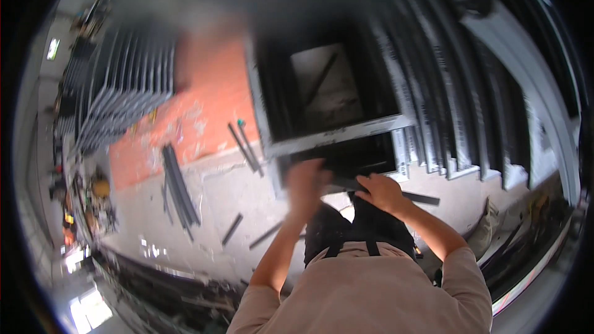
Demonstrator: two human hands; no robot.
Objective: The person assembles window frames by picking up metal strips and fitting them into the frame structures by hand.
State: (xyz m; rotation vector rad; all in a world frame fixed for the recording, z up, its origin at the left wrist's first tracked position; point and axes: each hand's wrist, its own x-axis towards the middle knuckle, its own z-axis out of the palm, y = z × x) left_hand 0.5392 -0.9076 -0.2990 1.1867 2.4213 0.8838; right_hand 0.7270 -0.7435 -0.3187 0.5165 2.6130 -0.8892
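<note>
My right hand (pixel 385 193) is closed around a dark flat strip (pixel 346 182) at the near end of a window-like frame (pixel 337 140). Past the right wrist, another stretch of dark strip (pixel 424 198) shows; whether it is the same piece I cannot tell. My left hand (pixel 306 187) is over the frame's near left corner, smeared by motion, so its fingers do not show clearly. The frame has pale, film-covered edges and dark inner sides, with a crossbar near my end.
Many similar frames (pixel 455 117) stand in a row on the right. Another stack of frames (pixel 127 83) is at the far left, by an orange floor patch (pixel 207 96). Dark strips (pixel 179 185) lie on the pale floor to my left, and a pale sack (pixel 486 226) sits at right.
</note>
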